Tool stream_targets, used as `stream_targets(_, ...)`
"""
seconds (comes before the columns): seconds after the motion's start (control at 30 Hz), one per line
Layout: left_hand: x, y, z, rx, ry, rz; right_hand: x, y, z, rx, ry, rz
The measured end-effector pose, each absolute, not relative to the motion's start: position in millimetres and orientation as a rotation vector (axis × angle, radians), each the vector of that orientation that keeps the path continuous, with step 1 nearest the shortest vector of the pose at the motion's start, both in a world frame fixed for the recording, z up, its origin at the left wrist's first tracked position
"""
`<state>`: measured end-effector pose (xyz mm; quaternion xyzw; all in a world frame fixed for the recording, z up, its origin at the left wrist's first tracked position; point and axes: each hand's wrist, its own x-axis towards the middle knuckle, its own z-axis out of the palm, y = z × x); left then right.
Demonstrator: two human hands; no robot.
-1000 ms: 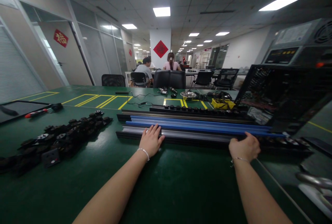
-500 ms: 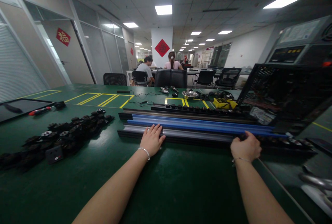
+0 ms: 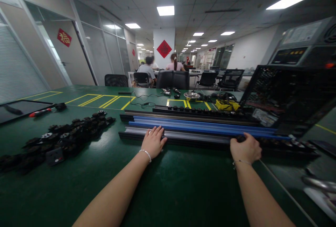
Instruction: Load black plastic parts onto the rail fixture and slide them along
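My left hand lies with its fingers flat across the nearest rail, a long grey and black one. At the right part of that rail, my right hand is curled, with its fingers closed round a small black piece that sits on the rail. Several similar black pieces line the rail to the right of this hand. Just behind runs a blue rail, and behind that a dark brown rail. No hand touches those two.
A heap of black parts lies at the left on the green table, near a red-tipped tool. Farther back are a metal bowl and a yellow object. A black computer case stands at the right.
My right hand has moved slightly left along the rail, and the black piece at its fingertips now shows more. My left hand has stayed in place.
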<state>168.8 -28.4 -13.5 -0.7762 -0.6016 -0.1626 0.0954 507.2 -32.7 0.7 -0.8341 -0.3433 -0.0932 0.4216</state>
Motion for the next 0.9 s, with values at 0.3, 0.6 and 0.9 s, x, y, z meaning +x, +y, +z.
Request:
stream_targets(0.3,169.8,-29.0,-10.9,-2.309,-1.798,-0.474,510.3,-28.5,-6.6,-2.121,-0.872,-0.191)
stream_targets(0.6,169.9,-29.4,-11.5,-2.307,-1.792,-0.477,501.1,-29.3,-3.1,-2.083,-0.926,-0.128)
stream_targets(0.9,169.9,-29.3,-12.7,-2.299,-1.784,-0.487,494.4,-30.6,-1.9,-2.068,-1.002,-0.113)
